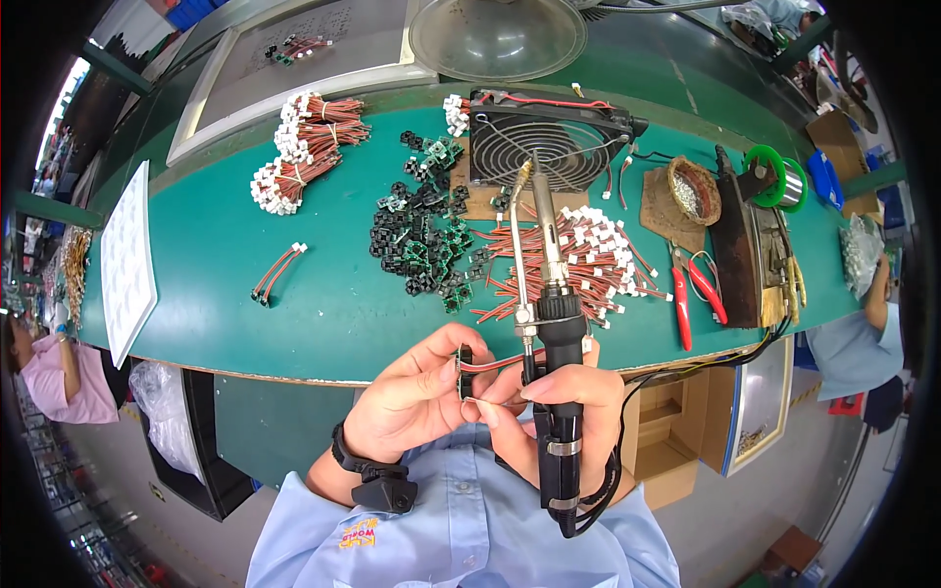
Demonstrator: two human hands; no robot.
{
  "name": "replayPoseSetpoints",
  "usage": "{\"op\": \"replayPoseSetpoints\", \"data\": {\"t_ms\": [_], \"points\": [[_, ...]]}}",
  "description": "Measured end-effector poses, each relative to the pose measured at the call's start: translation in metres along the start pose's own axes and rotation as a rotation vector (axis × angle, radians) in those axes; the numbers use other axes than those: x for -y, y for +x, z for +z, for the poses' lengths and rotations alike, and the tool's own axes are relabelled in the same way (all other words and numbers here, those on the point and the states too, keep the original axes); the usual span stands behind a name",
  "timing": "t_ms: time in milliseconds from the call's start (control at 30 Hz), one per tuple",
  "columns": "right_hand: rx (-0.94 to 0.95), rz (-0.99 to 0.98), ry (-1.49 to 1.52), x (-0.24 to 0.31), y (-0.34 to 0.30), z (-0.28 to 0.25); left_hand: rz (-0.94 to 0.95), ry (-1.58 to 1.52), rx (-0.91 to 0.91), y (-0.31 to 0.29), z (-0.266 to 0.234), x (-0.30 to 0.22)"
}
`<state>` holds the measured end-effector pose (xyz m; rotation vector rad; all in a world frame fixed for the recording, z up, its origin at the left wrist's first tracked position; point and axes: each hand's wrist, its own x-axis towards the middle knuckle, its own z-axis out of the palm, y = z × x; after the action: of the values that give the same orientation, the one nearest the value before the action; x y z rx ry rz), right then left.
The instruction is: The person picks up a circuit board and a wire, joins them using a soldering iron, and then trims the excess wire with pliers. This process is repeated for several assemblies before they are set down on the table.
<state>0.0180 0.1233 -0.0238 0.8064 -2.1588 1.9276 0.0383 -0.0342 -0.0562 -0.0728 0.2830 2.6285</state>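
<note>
Close to my chest, my left hand (404, 400) pinches a small circuit board (465, 380) on edge between thumb and fingers. Wrapped in my right hand (592, 394) is a black-handled soldering iron (562, 328), its tip pointing away over the bench. A thin metal feed tube (520, 255) runs alongside the iron. A red wire lead (498, 364) stretches from the board toward my right fingers, where a white connector (587, 345) shows. Whether the wire is joined to the board I cannot tell. Beyond the hands lie a pile of black-and-green boards (417, 240) and a heap of wire leads (583, 257).
A black fan (539, 147) with a wire guard stands behind the piles. Red-handled cutters (683, 304), a tip-cleaning cup (694, 191) and a green solder spool (790, 183) sit to the right. Wire bundles (312, 142) and a finished-looking wired piece (277, 274) lie left.
</note>
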Motion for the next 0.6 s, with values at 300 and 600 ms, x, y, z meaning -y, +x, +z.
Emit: {"op": "replayPoseSetpoints", "data": {"t_ms": [300, 600], "points": [[-0.092, -0.083, 0.007, -0.0051, 0.002, 0.0016, 0.011, 0.073, 0.007, 0.0008, -0.0032, 0.0022], [-0.064, -0.153, -0.001, -0.008, 0.0043, -0.0033, 0.021, 0.08, -0.017, 0.0016, 0.0017, 0.0036]]}}
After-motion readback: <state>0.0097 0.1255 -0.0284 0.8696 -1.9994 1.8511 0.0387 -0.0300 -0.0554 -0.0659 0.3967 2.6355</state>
